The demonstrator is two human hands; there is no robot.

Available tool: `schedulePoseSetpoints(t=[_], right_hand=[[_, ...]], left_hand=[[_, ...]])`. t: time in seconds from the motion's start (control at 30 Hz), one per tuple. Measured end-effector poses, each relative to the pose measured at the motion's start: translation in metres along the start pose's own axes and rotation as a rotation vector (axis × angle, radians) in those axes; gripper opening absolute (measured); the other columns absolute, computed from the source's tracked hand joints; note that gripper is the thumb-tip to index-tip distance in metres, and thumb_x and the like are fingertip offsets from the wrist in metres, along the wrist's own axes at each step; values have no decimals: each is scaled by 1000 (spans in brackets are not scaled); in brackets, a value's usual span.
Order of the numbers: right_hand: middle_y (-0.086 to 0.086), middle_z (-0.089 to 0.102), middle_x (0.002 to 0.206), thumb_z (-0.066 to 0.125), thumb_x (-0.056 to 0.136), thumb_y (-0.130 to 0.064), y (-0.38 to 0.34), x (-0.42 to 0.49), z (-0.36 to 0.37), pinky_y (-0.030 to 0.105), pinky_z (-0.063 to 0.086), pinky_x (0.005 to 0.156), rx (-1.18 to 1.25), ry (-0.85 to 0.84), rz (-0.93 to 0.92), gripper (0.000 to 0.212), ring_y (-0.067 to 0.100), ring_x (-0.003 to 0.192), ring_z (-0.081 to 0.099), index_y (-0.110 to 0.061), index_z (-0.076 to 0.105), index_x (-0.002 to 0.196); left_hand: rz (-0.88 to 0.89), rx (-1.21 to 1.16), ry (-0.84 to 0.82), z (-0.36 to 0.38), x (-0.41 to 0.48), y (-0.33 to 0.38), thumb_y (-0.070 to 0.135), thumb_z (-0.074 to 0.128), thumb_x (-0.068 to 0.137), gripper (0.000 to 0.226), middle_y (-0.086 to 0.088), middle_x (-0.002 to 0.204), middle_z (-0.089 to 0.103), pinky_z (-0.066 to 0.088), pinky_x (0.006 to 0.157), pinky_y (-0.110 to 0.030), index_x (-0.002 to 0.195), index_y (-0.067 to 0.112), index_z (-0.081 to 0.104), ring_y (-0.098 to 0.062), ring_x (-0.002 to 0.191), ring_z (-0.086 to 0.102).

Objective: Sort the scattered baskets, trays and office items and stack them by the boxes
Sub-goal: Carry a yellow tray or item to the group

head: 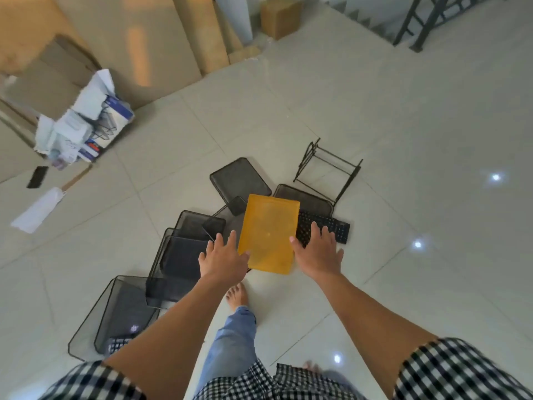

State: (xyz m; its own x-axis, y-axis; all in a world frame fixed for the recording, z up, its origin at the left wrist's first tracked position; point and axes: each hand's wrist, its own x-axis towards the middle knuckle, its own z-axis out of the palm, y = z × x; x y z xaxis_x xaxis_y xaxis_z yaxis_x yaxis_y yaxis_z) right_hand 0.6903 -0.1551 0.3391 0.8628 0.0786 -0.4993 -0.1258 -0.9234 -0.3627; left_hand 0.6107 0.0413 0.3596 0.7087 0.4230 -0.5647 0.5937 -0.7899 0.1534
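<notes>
Both arms extend forward and down over a cluster of office items on the tiled floor.

1. Left hand: released, fingers straight and spread. The thumb lies at the lower left edge of the yellow flat tray.
2. Right hand: released, fingers spread above the black keyboard. The thumb lies at the right edge of the yellow flat tray.
3. Contact between either thumb and the tray is likely, but the view does not confirm it.

Position of items:
- The yellow flat tray sits between the two hands and overlaps the left end of the black keyboard.
- One black mesh tray lies behind the yellow flat tray. A second mesh tray lies behind the keyboard.
- A black wire rack lies on its side, just beside the second mesh tray.
- Several black mesh baskets overlap in a row to the left. The largest mesh basket is nearest the person.
- Tall cardboard boxes stand along the far side, well apart from the cluster.
- A heap of papers and packages lies at the foot of the cardboard boxes.
</notes>
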Motion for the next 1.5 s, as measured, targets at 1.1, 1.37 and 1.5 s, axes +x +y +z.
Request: schedulePoseSetpoints(t=[1.1,1.37,1.5], right_hand=[[0,65,118,51,102,-25,118,371,338,41,51,85,579,-35,547,36,20,96,61,-27,56,138],[-5,62,97,41,108,-24,118,366,338,39,47,86,726,-86,578,34,19,88,58,-25,61,136],[-1,66,100,42,107,-25,96,332,297,46,50,95,765,-102,579,32,24,94,62,-22,64,130]], left_hand=[[-348,-596,-376,297,469,-64,38,56,101,63,-7,151,47,42,111,-52,156,21,31,-36,134,48],[-408,-699,-263,301,464,-61,21,42,106,41,-1,108,60,46,88,-42,145,11,49,-28,101,54],[-408,-721,-243,250,429,-55,21,43,106,44,5,98,58,44,85,-41,149,12,45,-20,87,55]])
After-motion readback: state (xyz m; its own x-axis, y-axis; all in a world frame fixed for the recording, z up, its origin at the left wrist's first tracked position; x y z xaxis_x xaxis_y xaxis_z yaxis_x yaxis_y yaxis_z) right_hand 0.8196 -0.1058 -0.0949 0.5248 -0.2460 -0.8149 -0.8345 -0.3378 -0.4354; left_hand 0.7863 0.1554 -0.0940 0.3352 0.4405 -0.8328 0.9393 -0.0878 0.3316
